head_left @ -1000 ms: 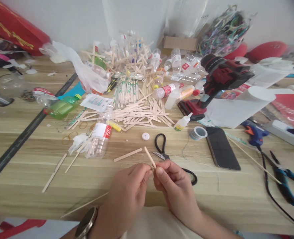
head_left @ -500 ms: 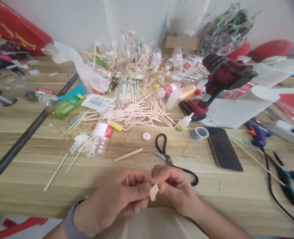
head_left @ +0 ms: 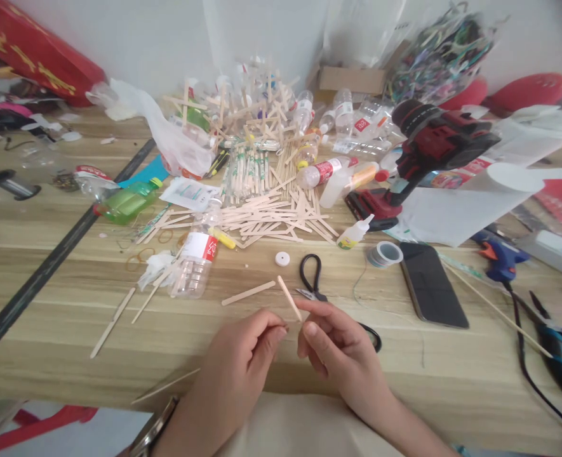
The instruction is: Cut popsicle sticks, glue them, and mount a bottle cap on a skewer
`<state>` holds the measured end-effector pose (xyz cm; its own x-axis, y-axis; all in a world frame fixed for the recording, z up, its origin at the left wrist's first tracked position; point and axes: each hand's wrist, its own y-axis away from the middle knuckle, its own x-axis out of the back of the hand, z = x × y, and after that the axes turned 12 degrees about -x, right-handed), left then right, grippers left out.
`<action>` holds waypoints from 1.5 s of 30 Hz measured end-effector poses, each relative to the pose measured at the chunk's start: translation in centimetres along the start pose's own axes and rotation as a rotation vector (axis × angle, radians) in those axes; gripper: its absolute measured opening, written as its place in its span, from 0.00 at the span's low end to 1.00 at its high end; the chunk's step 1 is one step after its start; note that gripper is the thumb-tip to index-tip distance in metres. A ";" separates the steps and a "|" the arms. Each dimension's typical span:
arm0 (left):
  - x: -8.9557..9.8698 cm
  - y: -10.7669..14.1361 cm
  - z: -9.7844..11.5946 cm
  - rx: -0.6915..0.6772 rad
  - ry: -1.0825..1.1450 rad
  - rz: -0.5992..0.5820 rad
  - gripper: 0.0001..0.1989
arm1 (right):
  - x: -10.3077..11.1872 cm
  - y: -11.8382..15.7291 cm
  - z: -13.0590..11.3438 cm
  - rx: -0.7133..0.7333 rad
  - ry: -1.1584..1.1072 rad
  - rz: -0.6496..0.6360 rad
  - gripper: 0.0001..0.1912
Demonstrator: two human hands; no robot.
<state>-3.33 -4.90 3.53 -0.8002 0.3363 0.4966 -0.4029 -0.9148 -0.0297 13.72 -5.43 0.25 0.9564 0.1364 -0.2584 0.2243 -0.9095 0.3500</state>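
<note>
Your right hand pinches a stick near the scissors; your left hand has its grip narrowed, on what I cannot tell

Plain whitish wall behind a wide wood-grain table, under soft, even light.

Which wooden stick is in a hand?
The held stick, its near end in the right hand; the single stick beyond the left hand and the pile of sticks lie on the table.
</note>
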 end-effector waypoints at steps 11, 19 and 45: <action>-0.3 0.7 -0.4 -0.295 -0.276 0.098 0.11 | 0.5 0.2 -0.3 0.124 0.009 -0.163 0.17; 0.1 0.7 0.1 -0.307 -0.323 0.026 0.13 | 0.7 0.4 -0.3 0.142 0.042 -0.149 0.19; -0.1 0.4 0.5 -0.370 -0.601 0.045 0.15 | -0.3 -0.4 0.0 0.082 -0.154 -0.133 0.17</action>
<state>-3.19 -5.39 3.88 -0.4784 0.0208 0.8779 -0.5854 -0.7527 -0.3012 13.34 -5.13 0.22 0.8780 0.2015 -0.4341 0.3246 -0.9173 0.2308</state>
